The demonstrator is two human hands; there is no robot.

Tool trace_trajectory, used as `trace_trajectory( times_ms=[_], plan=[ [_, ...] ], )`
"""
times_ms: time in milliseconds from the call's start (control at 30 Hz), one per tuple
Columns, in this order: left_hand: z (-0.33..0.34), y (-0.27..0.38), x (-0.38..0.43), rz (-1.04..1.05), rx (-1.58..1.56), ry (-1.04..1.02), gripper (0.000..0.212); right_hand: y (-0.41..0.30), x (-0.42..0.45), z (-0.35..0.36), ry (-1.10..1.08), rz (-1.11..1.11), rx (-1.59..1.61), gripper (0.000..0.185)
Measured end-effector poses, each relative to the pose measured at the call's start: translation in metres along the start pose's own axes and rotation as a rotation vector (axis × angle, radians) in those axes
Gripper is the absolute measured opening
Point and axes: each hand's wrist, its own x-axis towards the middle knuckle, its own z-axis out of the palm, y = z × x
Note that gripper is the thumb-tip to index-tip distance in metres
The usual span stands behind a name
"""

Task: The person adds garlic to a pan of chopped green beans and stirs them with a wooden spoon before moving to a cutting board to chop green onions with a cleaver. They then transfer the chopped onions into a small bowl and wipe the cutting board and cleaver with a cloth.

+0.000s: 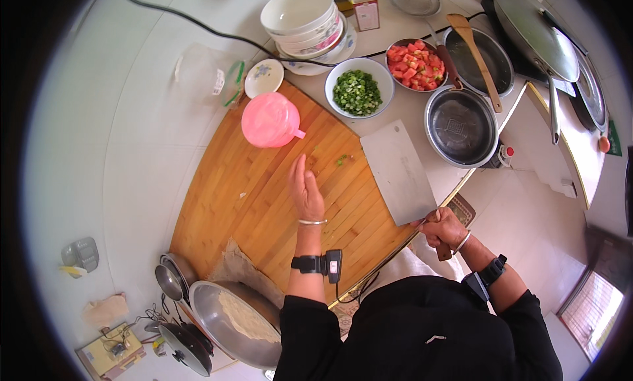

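Note:
My right hand grips the wooden handle of a cleaver at the near right edge of the board. The broad steel blade lies flat side up, pointing away from me, partly past the board's right edge. Palm turned sideways, my left hand is over the middle of the wooden cutting board and holds nothing. A few chopped green bits lie on the board beyond that hand. Farther off, a pink plastic container stands at the board's far left part.
Behind the board stand a bowl of chopped green onions, a bowl of diced tomatoes and stacked bowls. A metal basin and wooden spatula are at right. A steel bowl of flour or dough sits near left.

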Motion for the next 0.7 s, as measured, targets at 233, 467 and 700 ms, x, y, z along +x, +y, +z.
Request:
trace_trajectory(
  times_ms=[233, 467, 700],
  plan=[
    [0.016, -0.005, 0.015, 0.294, 0.047, -0.163, 0.04, -0.009, 0.02, 0.036, 0.005, 0.024, 0.047, 0.02],
    [0.002, 0.007, -0.001, 0.231, -0.127, -0.261, 0.031, -0.018, 0.026, 0.04, -0.036, 0.054, -0.09, 0.012],
    [0.001, -0.007, -0.019, 0.062, -0.373, -0.104, 0.037, -0.042, 0.035, 0.05, -0.069, 0.061, -0.186, 0.012]
  ],
)
